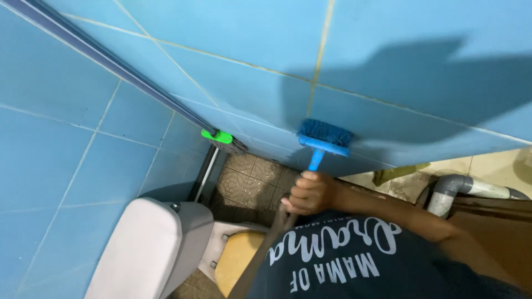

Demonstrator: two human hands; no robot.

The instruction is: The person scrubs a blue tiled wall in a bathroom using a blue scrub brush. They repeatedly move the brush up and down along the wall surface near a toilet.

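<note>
Looking down from the head camera: the right hand [311, 192] is wrapped tight around the handle of a blue scrub brush [324, 137], fingers curled fully closed on it, arm stretched out from the lower right. The brush head sits bristles-first against the blue tiled wall [388, 44], right on the lowest row of tiles, just above where the wall meets the floor. Its shadow, and the person's own, falls dark across the tiles to the right.

The left hand isn't in the picture at all, so nothing to say about it.

Beneath the arm, a dark T-shirt [354, 266] with white lettering fills the bottom of the view. To the left stands a white toilet [149, 249], cistern nearest the side wall, its seat a yellowish colour. In the corner behind it leans a second brush with a green head [219, 137] on a pale stick, well apart from the blue one. The floor [249, 177] there is brown patterned tile, looking wet and grimy. Over on the right, a grey plastic pipe [460, 191] bends along the base of the wall.
</note>
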